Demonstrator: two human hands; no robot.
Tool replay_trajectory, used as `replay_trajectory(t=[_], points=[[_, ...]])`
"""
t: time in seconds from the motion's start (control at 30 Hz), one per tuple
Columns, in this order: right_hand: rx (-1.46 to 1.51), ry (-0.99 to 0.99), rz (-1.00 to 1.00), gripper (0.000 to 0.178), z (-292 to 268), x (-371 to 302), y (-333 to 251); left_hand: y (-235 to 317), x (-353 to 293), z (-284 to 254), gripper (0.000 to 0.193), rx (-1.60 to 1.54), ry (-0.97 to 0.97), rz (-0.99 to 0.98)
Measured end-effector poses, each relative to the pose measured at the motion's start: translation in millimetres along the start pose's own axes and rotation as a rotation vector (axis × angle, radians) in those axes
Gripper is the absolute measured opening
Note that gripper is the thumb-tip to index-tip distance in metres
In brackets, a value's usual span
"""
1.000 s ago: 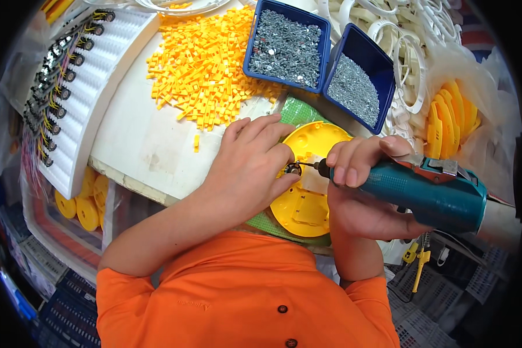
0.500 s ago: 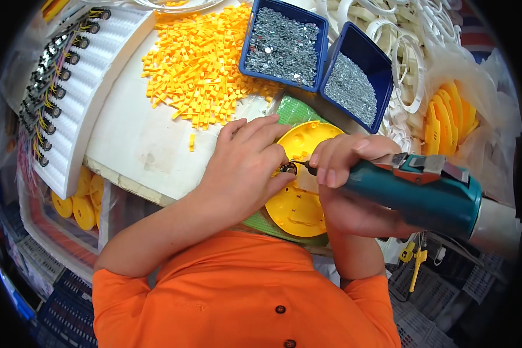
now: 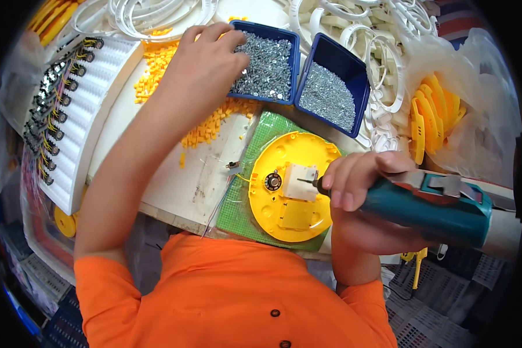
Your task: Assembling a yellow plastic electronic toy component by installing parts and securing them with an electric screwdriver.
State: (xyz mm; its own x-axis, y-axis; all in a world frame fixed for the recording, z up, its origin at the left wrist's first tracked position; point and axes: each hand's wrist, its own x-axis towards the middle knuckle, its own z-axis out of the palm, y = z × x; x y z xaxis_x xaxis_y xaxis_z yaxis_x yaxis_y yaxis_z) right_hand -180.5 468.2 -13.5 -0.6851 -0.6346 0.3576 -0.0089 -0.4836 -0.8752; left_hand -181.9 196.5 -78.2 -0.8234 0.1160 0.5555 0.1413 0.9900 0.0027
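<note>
My left hand reaches over the left side of a blue bin of small metal screws, its thumb and index fingertip apart above them. In my right hand is a teal electric screwdriver, pointing left. Its bit shows over a white block inside a round yellow housing. Left of the block, a round black-rimmed part sits in the housing. A green mat lies beneath. Beside the housing, a small wired piece rests near the mat's left edge.
A second blue bin holds finer metal pieces. Small yellow parts are heaped behind my left forearm. At left stands a ridged white foam tray with wired components. White rings and yellow curved pieces lie at right.
My left hand has left the round black-rimmed part and moved up to the screw bin. The screwdriver has shifted slightly down and right, its bit now away from that part.
</note>
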Motion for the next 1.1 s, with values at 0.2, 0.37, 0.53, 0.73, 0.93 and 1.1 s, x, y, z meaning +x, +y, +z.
replay_trajectory(t=[0.2,0.37,0.53,0.73,0.93,1.1], points=[[0.060,0.069,0.044,0.099,1.5,-10.2,-3.2,-9.8,0.1,12.6,0.003,-0.127,-0.004,0.047],[0.079,0.069,0.024,0.098,1.0,-8.0,-0.9,22.2,-10.4,-6.5,0.008,-0.494,-0.062,-0.092],[0.083,0.072,0.073,0.097,8.7,-7.5,2.6,72.2,-60.2,-25.3,0.015,-0.661,-0.064,-0.004],[0.079,0.000,0.061,0.100,9.1,-6.8,10.2,47.9,-33.3,-12.7,0.013,-0.643,0.093,-0.090],[0.105,0.047,0.003,0.103,13.6,-11.3,7.8,-1.9,10.7,29.0,0.011,-0.508,0.116,-0.087],[0.125,0.217,0.118,0.103,18.2,-14.0,1.7,21.1,-9.6,8.9,0.015,-0.523,0.103,-0.073]])
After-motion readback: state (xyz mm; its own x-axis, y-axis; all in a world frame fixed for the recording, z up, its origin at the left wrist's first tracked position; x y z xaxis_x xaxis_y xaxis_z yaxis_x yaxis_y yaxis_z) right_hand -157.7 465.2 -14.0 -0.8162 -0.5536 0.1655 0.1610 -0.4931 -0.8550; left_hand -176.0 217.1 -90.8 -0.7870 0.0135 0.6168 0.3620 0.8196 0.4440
